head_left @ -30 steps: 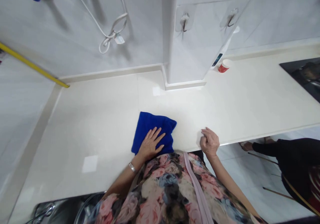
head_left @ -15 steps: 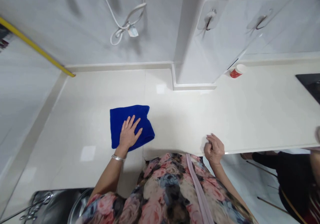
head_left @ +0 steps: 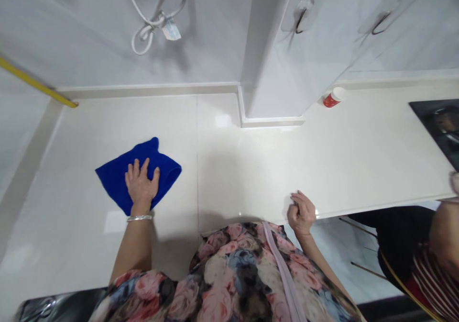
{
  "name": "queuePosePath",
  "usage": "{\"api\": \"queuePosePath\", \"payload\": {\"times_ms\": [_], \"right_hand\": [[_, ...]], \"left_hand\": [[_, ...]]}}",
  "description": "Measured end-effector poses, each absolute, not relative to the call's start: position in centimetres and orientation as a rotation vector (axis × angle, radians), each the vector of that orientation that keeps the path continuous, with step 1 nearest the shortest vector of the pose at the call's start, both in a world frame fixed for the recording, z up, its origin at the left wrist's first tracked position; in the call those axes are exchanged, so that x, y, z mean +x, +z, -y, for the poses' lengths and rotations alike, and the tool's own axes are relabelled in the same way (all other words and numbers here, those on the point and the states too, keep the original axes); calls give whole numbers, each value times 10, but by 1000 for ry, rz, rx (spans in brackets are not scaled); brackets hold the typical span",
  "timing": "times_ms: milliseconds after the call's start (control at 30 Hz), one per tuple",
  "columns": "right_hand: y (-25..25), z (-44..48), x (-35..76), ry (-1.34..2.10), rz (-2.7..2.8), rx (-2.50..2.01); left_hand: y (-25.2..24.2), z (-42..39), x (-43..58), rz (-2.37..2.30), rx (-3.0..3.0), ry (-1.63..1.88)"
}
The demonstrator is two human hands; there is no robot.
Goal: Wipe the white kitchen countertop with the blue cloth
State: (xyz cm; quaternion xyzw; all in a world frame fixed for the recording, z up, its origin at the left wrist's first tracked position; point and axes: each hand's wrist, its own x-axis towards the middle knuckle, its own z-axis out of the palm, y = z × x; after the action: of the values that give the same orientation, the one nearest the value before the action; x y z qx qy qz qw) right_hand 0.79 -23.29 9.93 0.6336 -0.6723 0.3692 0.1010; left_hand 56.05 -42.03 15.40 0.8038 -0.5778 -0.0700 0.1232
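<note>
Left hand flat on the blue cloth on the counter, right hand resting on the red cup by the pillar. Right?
Not quite. The left hand does press flat on the blue cloth on the counter, but the head view shows the right hand curled at the counter's front edge, well apart from the red cup, which stands untouched by the pillar.

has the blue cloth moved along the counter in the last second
Yes. The blue cloth slid left under the left hand, crossing the counter seam.
</note>
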Motion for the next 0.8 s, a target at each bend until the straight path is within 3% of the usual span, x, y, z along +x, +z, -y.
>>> {"api": "queuePosePath", "payload": {"times_ms": [400,800], "right_hand": [[101,228,1,1036,1992,1936],[106,228,-1,977,1973,1999]], "left_hand": [[158,470,623,1175,2662,-158],[156,539,618,937,2713,-221]]}}
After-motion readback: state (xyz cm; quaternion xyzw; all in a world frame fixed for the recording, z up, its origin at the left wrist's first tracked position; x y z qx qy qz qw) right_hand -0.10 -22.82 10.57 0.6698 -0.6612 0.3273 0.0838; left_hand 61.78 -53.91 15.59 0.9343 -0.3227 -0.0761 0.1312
